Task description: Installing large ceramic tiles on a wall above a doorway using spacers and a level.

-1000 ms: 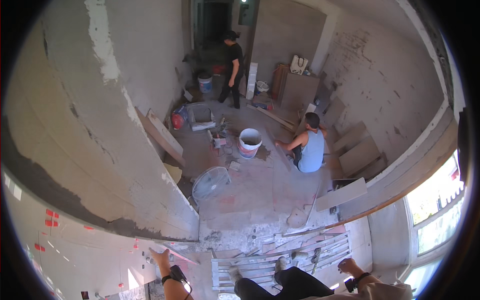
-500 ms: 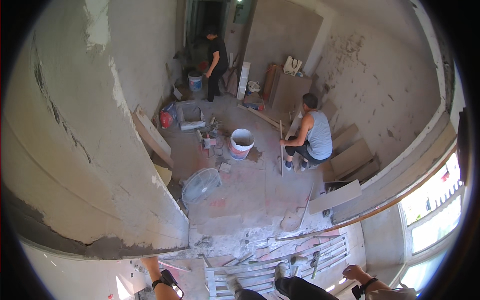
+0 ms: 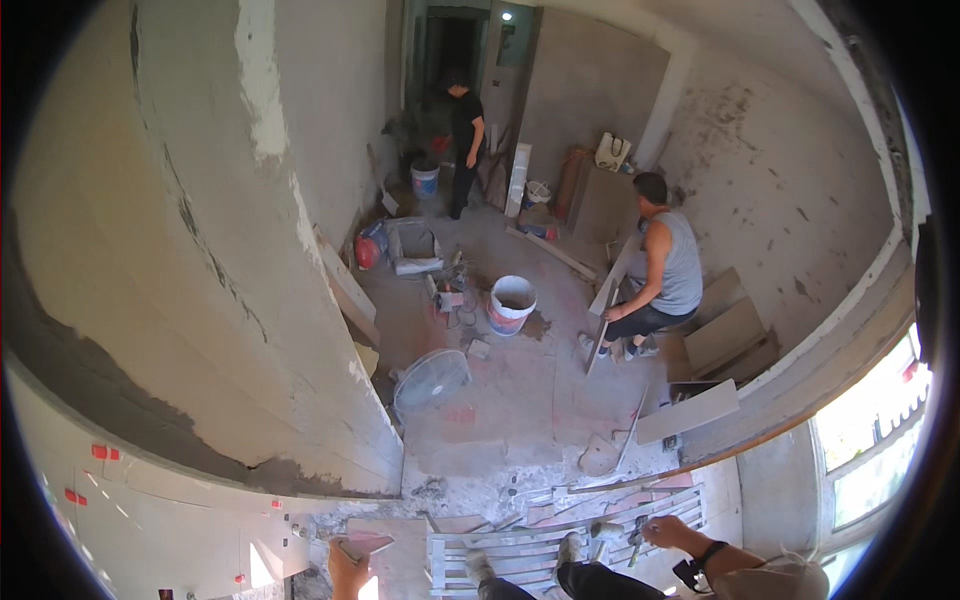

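Observation:
At the lower left, my left hand (image 3: 347, 572) is closed around a flat, wedge-shaped brownish piece (image 3: 368, 546); its exact kind does not show. My right hand (image 3: 668, 533), a dark band on its wrist, has its fingers curled. Its fingertips meet the end of a thin dark tool (image 3: 635, 540) above the white slatted rack (image 3: 470, 545). Whether they grip it is too small to tell. Beside it lies a tool with a pale, mallet-like head (image 3: 606, 531). My shoes rest on the slats between the two hands.
A crouching person (image 3: 672, 265) holds a long strip at mid-right; another (image 3: 465, 145) stands at the back. A mortar bucket (image 3: 511, 305), a fan (image 3: 432, 383) and cut boards (image 3: 690, 412) are on the floor. A plastered wall edge (image 3: 385, 450) juts in at left.
The view has shifted, moving the room rightward. My left hand has come away from the wall and now shows a flat piece. My right hand has reached left toward the tools. The crouching person's strip tilts more.

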The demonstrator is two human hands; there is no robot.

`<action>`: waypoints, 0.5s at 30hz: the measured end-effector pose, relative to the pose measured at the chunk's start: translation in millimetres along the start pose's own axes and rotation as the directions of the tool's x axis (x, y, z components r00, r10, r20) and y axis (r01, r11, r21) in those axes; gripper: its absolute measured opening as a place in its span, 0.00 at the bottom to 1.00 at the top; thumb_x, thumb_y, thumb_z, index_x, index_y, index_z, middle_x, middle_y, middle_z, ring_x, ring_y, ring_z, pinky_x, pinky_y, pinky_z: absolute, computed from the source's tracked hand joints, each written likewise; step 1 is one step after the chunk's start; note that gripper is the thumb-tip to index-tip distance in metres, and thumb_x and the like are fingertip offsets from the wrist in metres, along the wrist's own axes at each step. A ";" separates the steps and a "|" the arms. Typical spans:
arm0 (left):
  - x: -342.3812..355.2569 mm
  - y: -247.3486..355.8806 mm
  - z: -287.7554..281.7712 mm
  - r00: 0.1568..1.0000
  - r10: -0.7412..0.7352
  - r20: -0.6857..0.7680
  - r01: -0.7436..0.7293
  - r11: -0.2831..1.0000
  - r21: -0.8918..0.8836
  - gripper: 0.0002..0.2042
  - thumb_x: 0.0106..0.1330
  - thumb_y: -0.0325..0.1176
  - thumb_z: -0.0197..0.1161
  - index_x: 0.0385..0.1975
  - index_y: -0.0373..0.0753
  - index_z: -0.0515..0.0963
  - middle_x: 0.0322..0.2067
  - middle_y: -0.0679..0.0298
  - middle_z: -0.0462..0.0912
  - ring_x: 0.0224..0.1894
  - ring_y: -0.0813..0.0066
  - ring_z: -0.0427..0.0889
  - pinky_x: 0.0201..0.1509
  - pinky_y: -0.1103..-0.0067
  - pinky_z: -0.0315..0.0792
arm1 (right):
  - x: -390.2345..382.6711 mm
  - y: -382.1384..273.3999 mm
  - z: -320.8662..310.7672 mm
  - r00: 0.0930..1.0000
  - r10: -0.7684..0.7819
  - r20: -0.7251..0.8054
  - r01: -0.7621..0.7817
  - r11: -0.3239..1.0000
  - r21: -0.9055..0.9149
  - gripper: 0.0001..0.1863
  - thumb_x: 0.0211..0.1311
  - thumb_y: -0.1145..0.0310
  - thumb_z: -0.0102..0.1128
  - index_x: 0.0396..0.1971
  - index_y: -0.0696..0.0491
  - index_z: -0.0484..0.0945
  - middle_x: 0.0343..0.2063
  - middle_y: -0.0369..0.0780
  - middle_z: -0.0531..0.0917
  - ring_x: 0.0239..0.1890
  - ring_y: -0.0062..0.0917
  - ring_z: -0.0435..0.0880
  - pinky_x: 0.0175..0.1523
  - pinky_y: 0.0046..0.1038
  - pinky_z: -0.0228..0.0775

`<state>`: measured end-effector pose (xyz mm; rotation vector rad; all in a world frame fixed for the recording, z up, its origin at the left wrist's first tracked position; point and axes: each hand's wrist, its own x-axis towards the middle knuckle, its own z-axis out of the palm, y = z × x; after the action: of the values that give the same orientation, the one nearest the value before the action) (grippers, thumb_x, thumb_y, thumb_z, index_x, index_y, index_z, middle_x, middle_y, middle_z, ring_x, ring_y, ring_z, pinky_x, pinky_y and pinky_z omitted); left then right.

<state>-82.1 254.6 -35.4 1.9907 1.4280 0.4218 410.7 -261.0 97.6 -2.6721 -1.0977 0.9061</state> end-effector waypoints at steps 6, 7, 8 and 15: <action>-52.6 185.6 -154.9 0.956 0.209 0.204 -0.219 0.975 0.028 0.28 0.53 0.36 0.72 0.54 0.34 0.73 0.49 0.46 0.78 0.54 0.46 0.77 0.59 0.63 0.72 | 61.0 -70.9 -29.6 0.960 -0.277 -0.047 0.280 0.959 0.050 0.16 0.64 0.56 0.55 0.31 0.53 0.81 0.29 0.49 0.85 0.33 0.48 0.84 0.40 0.45 0.76; -58.4 211.9 -178.5 0.956 0.220 0.195 -0.231 0.972 0.035 0.28 0.53 0.36 0.72 0.54 0.34 0.73 0.49 0.46 0.78 0.54 0.46 0.77 0.59 0.63 0.72 | 70.0 -74.4 -29.7 0.960 -0.279 -0.031 0.281 0.957 0.078 0.15 0.64 0.57 0.55 0.32 0.53 0.82 0.29 0.49 0.85 0.33 0.48 0.84 0.40 0.45 0.76; -65.5 238.9 -202.0 0.957 0.240 0.164 -0.237 0.971 -0.039 0.26 0.53 0.34 0.70 0.52 0.34 0.73 0.48 0.47 0.78 0.52 0.46 0.76 0.58 0.62 0.71 | 69.8 -87.2 -34.6 0.957 -0.288 -0.042 0.290 0.953 0.088 0.15 0.64 0.57 0.55 0.32 0.53 0.82 0.29 0.49 0.85 0.33 0.48 0.84 0.40 0.45 0.76; -116.8 370.4 -290.4 0.864 0.361 -0.352 -0.502 0.669 -0.547 0.33 0.45 0.35 0.73 0.52 0.34 0.66 0.34 0.54 0.77 0.36 0.60 0.79 0.45 0.64 0.75 | 68.6 -117.6 -71.3 0.886 -0.447 -0.125 0.464 0.860 0.212 0.15 0.64 0.56 0.57 0.34 0.53 0.83 0.31 0.48 0.85 0.36 0.46 0.85 0.41 0.43 0.77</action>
<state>-29.2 162.8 437.8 1.7186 0.7303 1.1974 418.5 -120.6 159.7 -2.0970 -1.4195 0.7811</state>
